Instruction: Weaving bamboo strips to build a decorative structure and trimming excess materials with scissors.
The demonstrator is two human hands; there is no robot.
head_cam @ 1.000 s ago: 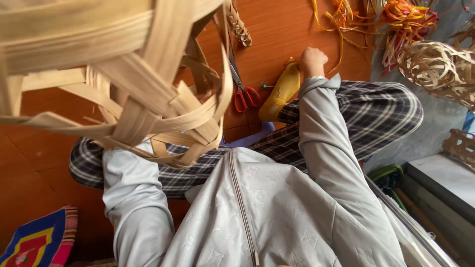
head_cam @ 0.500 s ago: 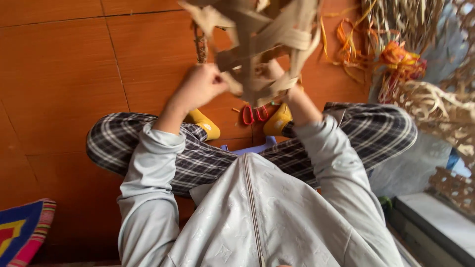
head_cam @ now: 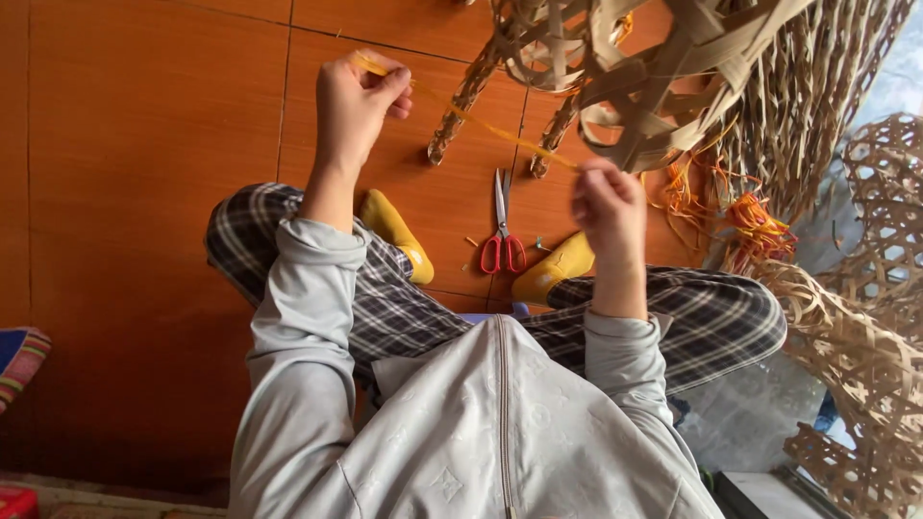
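Head view, looking straight down on a seated person in a grey zip jacket [head_cam: 481, 432] and dark plaid trousers [head_cam: 385, 308], over an orange-brown tiled floor [head_cam: 144, 192]. Left hand [head_cam: 358, 101] raised up and out, fingers pinched shut on one end of a thin yellow strip [head_cam: 481, 123]. Right hand [head_cam: 608, 207] closed on the other end, just below a half-woven bamboo basket [head_cam: 625, 67] hanging at the top of the frame. Strip stretched taut between both hands, slanting down from upper left to lower right, passing in front of the basket's two twisted legs [head_cam: 461, 96]. Red-handled scissors [head_cam: 503, 231] lying flat on the tiles between the knees, blades pointing away from the body, touched by neither hand. Yellow slippers [head_cam: 394, 231] on both feet, one either side of the scissors. Tangle of orange and yellow strips [head_cam: 750, 216] on the floor near the right knee. Open-weave bamboo baskets [head_cam: 865, 288] stacked at the right edge. Corner of a striped mat [head_cam: 17, 360] at the far left.
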